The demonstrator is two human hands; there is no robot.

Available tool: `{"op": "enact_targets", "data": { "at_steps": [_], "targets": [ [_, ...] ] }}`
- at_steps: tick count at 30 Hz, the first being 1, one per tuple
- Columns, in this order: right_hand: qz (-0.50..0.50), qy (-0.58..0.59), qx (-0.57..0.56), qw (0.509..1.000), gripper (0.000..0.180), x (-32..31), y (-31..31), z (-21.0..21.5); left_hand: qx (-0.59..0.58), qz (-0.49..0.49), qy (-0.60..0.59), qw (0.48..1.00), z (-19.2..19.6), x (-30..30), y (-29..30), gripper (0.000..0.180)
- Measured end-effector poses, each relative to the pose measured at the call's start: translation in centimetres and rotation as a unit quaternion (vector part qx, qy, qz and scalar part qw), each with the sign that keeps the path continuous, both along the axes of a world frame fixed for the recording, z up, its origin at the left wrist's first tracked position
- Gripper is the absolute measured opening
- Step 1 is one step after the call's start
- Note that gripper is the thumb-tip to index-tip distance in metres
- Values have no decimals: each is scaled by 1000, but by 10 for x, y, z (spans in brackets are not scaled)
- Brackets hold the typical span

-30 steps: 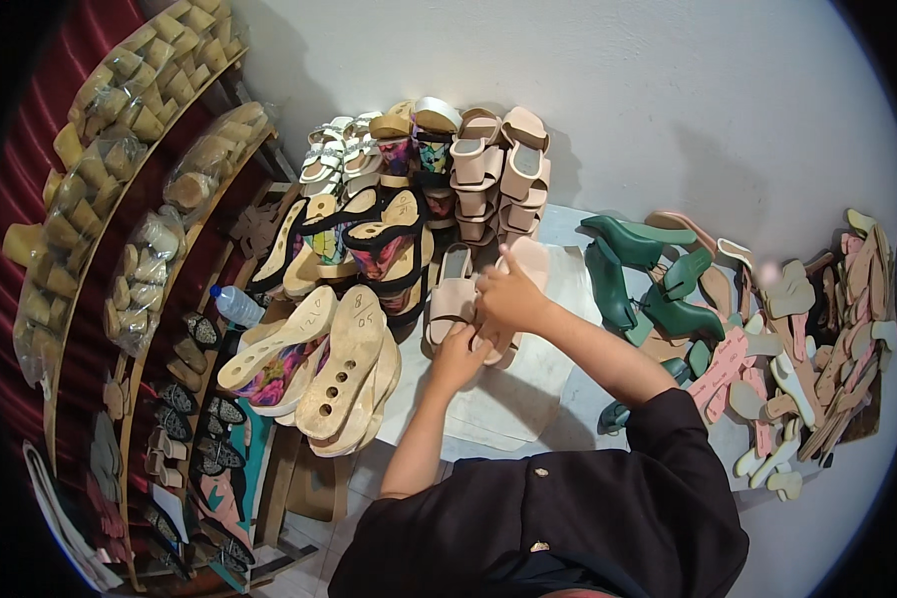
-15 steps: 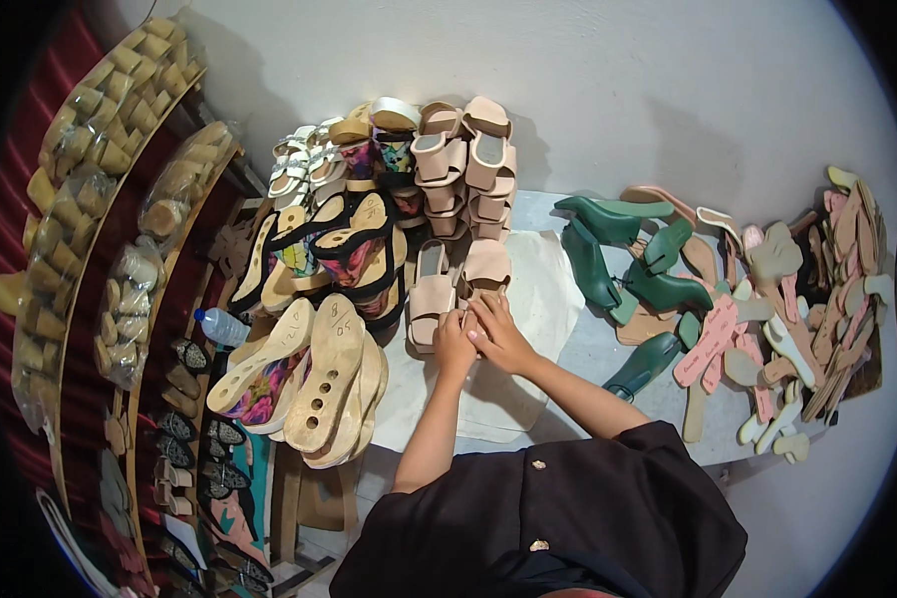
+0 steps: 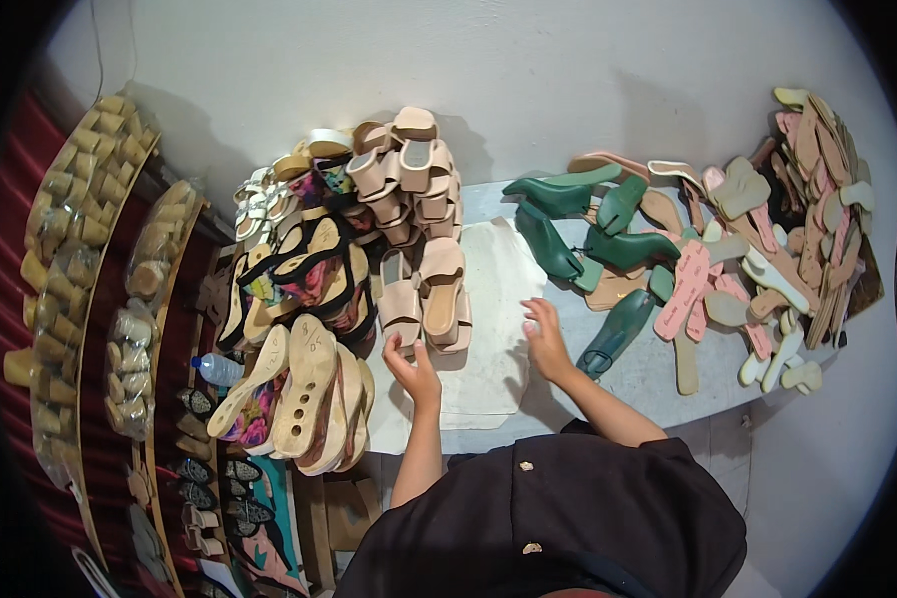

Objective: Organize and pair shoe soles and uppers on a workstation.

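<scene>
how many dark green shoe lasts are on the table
5, though the heap beside them may hide more. Four cluster at the back. One lies nearer, beside the right hand.

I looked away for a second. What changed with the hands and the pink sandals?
Both hands let go: the right hand drew back right onto the white sheet, the left hand stays touching the pink sandal, now set down. The green lasts stayed put.
</scene>
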State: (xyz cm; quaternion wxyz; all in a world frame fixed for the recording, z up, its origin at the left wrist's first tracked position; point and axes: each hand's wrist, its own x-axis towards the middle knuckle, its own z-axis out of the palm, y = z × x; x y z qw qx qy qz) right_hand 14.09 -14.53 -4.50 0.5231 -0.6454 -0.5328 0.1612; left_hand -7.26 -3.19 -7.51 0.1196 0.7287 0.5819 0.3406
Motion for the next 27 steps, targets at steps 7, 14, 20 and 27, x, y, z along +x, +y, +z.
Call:
{"op": "enact_targets", "data": {
  "at_steps": [7, 14, 20, 27],
  "targets": [
    [-140, 109, 20, 984, 31, 51, -91, -1, 31, 14, 19, 999, -13, 30, -8, 84],
    [-271, 203, 40, 940, 22, 78, -163, 14, 80, -5, 20, 997, -12, 31, 21, 97],
    [-273, 205, 27, 940, 19, 108, -200, 10, 69, 16, 26, 997, -17, 70, 1, 95],
    [-264, 141, 28, 954, 18, 160, -238, 28, 64, 88, 26, 994, -6, 81, -6, 92]
  ]
}}
